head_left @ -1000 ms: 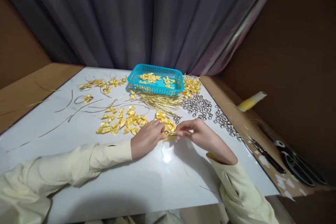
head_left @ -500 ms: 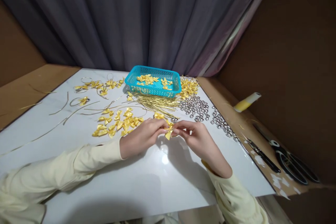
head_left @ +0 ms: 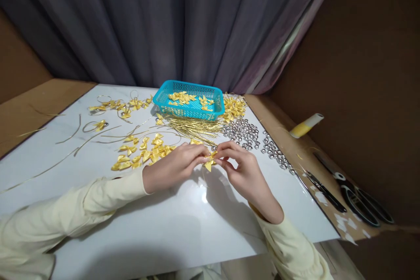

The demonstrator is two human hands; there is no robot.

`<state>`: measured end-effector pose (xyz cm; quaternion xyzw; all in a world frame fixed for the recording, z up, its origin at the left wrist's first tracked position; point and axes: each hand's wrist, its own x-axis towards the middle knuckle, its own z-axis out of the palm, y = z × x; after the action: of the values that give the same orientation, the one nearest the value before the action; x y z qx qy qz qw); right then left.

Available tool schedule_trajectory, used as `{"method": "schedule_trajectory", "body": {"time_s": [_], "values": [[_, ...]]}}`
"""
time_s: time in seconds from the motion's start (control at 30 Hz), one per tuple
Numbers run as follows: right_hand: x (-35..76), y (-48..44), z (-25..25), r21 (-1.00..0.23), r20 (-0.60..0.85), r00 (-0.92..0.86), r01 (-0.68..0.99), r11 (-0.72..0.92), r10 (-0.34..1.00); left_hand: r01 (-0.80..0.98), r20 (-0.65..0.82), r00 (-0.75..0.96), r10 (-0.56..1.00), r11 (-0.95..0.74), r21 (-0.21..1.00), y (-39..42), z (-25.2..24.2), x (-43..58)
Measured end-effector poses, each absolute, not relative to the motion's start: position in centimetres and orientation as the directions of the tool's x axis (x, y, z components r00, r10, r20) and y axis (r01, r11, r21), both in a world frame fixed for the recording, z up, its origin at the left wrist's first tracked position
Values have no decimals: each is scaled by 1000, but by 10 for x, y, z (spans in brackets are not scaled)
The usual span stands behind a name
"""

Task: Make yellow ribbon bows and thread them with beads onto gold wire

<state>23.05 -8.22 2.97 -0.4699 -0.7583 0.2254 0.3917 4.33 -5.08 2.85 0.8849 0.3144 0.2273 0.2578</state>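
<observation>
Right hand (head_left: 243, 170) has drawn closer to the left hand (head_left: 179, 162) since a second ago, and both now pinch a yellow bow (head_left: 208, 166) between them. Can't really tell if it's touching the white counter (head_left: 229, 232). From that bow, loose yellow bows (head_left: 157, 153) lie around 9 o'clock, the blue basket (head_left: 190, 111) near 12, silver beads (head_left: 243, 132) toward 2.

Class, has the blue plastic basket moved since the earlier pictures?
No: the blue plastic basket keeps its place just behind the gold strands; both shift together across the view.
</observation>
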Motion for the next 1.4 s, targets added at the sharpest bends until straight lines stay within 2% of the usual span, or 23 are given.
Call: {"method": "schedule_trajectory", "body": {"time_s": [0.17,0.43,0.63,0.77,0.9,1.3,1.4], "values": [[230,-83,30,-730,393,-190,531,431,900,558,172,621,765,-585,588,-52,30,46],[223,-85,24,-740,382,-179,528,416,907,548,245,712,658,-739,392,-52,18,50],[216,-89,19,-585,500,-165,660,472,850,502,307,766,565,-824,263,-47,14,47],[213,-91,18,-502,542,-171,719,480,823,489,318,776,545,-838,243,-45,18,47],[213,-91,17,-523,533,-168,704,480,829,492,330,776,538,-843,218,-45,20,47],[213,-89,15,-564,514,-143,687,459,846,472,449,790,417,-881,-12,-45,12,49],[214,-89,16,-576,505,-145,678,457,851,461,437,801,410,-887,-12,-44,10,49]]}}
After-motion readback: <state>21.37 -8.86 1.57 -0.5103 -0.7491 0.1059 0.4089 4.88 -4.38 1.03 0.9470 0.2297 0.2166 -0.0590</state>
